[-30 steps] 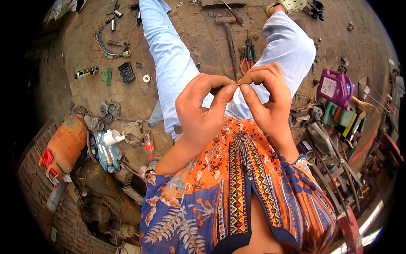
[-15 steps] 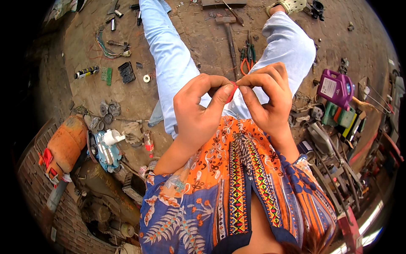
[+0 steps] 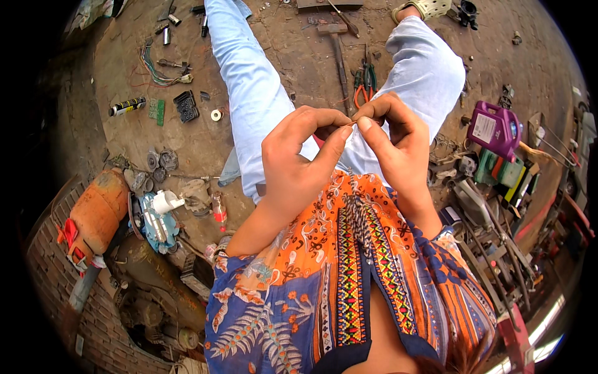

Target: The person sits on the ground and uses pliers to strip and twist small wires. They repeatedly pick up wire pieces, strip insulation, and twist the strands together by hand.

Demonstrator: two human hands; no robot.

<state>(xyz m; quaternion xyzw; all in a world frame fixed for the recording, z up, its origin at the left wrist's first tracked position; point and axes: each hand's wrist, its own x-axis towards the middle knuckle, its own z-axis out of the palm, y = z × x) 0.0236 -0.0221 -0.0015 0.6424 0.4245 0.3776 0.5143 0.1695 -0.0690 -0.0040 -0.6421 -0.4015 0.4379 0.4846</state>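
Observation:
Above my lap, my left hand (image 3: 298, 156) and my right hand (image 3: 397, 146) meet fingertip to fingertip. Between the pinched thumbs and forefingers runs a short, thin, copper-coloured wire (image 3: 352, 123). A small red piece (image 3: 319, 141) shows under the fingers of my left hand, mostly covered by them; what it is cannot be made out. Both hands are closed. Just beyond them on the ground lie pliers with orange handles (image 3: 361, 93), a second pair with dark green handles (image 3: 370, 76), and a long-handled hammer (image 3: 339, 59).
To the left lie a wire harness (image 3: 156, 73), a spray can (image 3: 128, 106), a black connector block (image 3: 186, 106) and a white tape roll (image 3: 217, 115). An orange gas cylinder (image 3: 99, 209) stands lower left. On the right are a purple jug (image 3: 492, 129) and piled metal parts (image 3: 476, 206).
The red piece, earlier plain between my fingertips, has slipped back under my left fingers. The thin wire now shows between both pinches, and my right thumb has risen toward the left fingertips.

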